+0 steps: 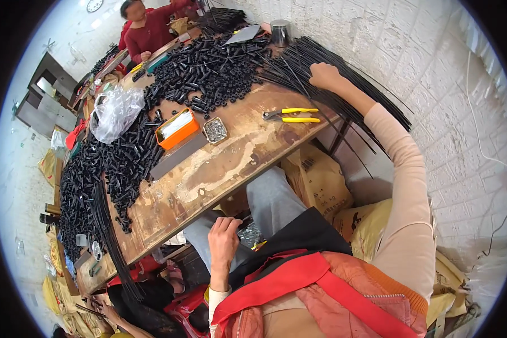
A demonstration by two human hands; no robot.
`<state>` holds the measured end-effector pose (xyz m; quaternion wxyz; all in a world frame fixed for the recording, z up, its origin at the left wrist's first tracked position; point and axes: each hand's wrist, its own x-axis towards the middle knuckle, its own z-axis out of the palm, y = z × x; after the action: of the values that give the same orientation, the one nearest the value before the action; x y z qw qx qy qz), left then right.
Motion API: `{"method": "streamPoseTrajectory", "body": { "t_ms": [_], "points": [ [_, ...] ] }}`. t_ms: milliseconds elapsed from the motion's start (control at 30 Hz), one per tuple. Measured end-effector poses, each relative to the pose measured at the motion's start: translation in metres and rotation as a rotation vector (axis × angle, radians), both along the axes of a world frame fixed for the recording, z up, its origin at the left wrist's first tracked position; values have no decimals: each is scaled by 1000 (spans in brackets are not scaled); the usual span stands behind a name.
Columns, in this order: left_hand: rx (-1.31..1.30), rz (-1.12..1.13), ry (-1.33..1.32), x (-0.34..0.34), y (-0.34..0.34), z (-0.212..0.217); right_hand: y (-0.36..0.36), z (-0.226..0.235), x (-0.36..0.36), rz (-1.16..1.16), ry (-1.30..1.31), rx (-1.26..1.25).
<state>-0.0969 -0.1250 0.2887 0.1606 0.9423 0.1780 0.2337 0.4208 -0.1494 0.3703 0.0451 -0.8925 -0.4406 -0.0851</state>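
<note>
My right hand (325, 76) reaches to the far right of the table. Its fingers are closed at a spread bundle of thin black rods (352, 84); how many it grips is hidden. Low in front of me, over my lap and off the table edge, is my left hand (223, 236). Those fingers are curled together, and whatever they hold, if anything, is hidden. Pliers with yellow handles (298, 115) lie on the table between my hands. Further left are an orange box (177, 137) with white pieces in it and a small tray of metal bits (215, 130).
Black tubular parts (208, 70) are heaped along the wooden table (231, 160). A clear plastic bag (117, 112) and a metal canister (280, 34) stand among them. More black rods (104, 225) overhang the left edge. A person (149, 31) sits opposite; another person's arm (115, 318) shows lower left.
</note>
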Motion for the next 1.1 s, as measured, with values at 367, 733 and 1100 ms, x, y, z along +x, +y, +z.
{"method": "streamPoseTrajectory", "body": {
  "t_ms": [367,733,1100],
  "points": [
    [-21,8,-136,-31,-7,10,-25,-39,-39,25,-114,-149],
    [-28,51,-109,-59,-4,-10,-12,-80,-32,-103,-460,81],
    [-56,45,-124,-51,-11,-10,-30,-20,6,23,80,215]
  ]
}}
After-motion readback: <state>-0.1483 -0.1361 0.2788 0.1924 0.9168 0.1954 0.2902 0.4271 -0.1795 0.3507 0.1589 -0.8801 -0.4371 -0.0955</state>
